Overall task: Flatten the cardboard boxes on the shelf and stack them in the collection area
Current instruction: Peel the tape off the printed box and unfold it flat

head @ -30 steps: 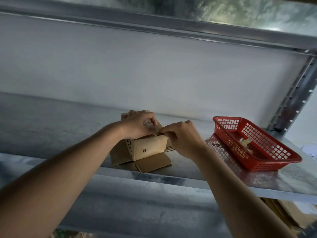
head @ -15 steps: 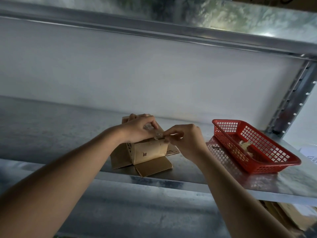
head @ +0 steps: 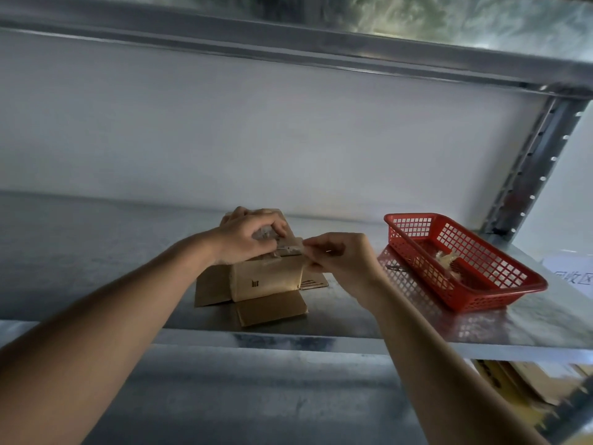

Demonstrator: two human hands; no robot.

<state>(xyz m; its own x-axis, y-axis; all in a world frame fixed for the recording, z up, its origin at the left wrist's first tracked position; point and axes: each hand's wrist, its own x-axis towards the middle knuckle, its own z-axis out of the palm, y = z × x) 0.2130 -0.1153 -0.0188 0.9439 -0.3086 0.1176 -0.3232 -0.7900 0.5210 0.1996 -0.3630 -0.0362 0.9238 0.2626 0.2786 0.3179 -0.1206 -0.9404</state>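
Note:
A small brown cardboard box (head: 266, 279) stands on the metal shelf (head: 96, 252), its bottom flaps splayed flat around it. My left hand (head: 247, 236) rests on the box's top with fingers curled over it, thumb and fingers at a strip of clear tape. My right hand (head: 337, 255) pinches the free end of that tape strip (head: 290, 247) just right of the box's top edge. The tape stretches between both hands. The box's top face is mostly hidden by my left hand.
A red plastic mesh basket (head: 500, 284) holding tape scraps sits on the shelf to the right. A white label sheet (head: 574, 273) lies at the far right. Flattened cardboard (head: 526, 380) shows on the level below. A perforated upright post (head: 529, 165) stands behind the basket.
My right hand has drawn the tape strip rightward off the box top. My left hand stays on the box. The camera shifted slightly.

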